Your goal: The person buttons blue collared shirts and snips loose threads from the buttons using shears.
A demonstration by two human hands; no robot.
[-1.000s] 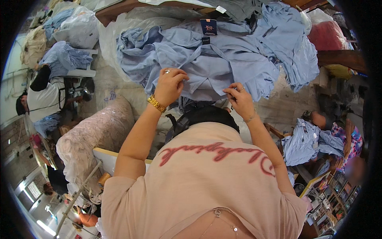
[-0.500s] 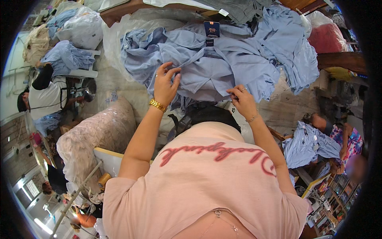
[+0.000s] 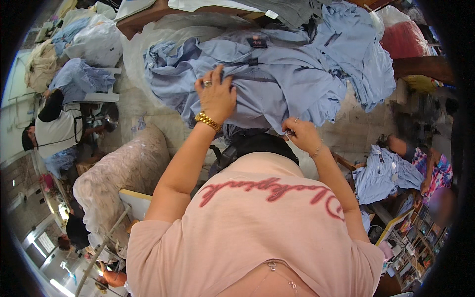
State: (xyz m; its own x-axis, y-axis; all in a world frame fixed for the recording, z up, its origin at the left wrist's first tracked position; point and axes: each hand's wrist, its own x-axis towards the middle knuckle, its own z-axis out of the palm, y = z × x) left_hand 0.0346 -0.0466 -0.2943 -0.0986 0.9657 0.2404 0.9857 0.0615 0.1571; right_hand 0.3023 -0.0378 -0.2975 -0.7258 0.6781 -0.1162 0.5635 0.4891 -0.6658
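A light-blue shirt [image 3: 257,94] is spread in front of me, crumpled and creased, with a dark label [image 3: 257,43] at its collar. My left hand [image 3: 217,96] is open on the cloth, fingers apart and palm down. Beside the shirt's near edge, my right hand [image 3: 302,134] is closed in a pinch. Something small and pale shows at its fingertips, too small to make out. More light-blue garments [image 3: 354,54] lie bunched at the shirt's right end.
Clear plastic sheeting [image 3: 136,59] lies under the shirt's left end. A large stuffed bag [image 3: 123,163] stands to my left. Co-workers sit on both sides, one by a blue garment pile [image 3: 81,76], another beside a blue shirt [image 3: 386,173]. A red bundle [image 3: 405,44] lies far right.
My left hand has shifted right and flattened onto the shirt. My right hand has drawn a little nearer to me. The large collar tag no longer stands upright.
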